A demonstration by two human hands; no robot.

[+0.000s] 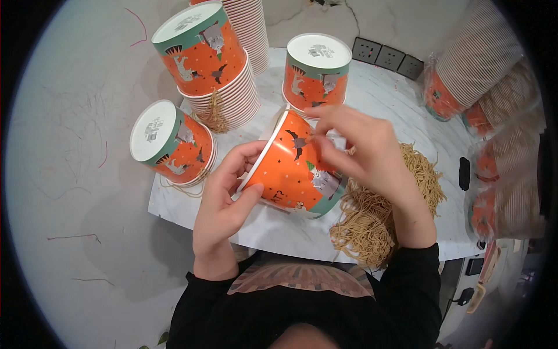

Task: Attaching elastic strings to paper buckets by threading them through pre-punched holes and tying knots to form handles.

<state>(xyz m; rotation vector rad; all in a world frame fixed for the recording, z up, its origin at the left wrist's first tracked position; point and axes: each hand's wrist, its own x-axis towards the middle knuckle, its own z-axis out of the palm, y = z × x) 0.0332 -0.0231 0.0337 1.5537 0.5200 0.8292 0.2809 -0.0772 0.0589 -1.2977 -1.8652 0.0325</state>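
Observation:
An orange paper bucket (293, 168) with a green band and bat and ghostly figure prints lies tilted on its side in front of me, its white rim toward the upper left. My left hand (224, 203) grips that rim, thumb on the printed outside and fingers behind the edge. Over the bucket's right side, my right hand (360, 142) is bent with fingers and thumb drawn together; its fingertips are slightly blurred, and whatever they hold is too small to make out. Tan cord (372, 224) lies in a loose heap under my right forearm.
Upside-down buckets stand around: a single-looking one (318, 75) behind, a short stack (174, 142) at left, and a tall stack (203, 52) with cord hanging from it. Plastic-wrapped bucket stacks (482, 52) line the right side. Wall sockets (389, 58) sit behind the marble-patterned table (267, 232).

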